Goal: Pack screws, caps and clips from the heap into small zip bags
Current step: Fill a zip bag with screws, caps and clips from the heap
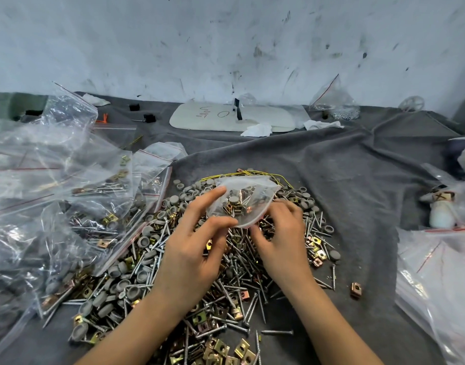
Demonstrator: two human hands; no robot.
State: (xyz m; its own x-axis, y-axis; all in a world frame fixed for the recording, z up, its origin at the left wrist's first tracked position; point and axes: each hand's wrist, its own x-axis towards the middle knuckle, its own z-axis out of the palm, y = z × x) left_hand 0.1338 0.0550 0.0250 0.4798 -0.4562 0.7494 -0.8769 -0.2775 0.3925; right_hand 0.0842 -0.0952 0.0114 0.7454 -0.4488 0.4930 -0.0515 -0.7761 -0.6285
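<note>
A: bag status?
B: zip bag [242, 204] held just above heap [226, 285], clips and a cap inside. left hand [197, 241] fingers pinch its side, right hand [281, 233] fingers pinch its lower edge.
A: filled bags [68, 193]?
B: piled left on surface [358, 167].

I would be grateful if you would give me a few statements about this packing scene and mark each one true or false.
1. The left hand and the right hand both hold one small zip bag above the heap. True.
2. The small zip bag is empty. False: caps, clips and screws show inside it.
3. Filled bags are piled on the person's left. True.
4. The heap lies on bare wood. False: it lies on a grey cloth.
5. A single clip lies apart from the heap, to its right. True.
</note>
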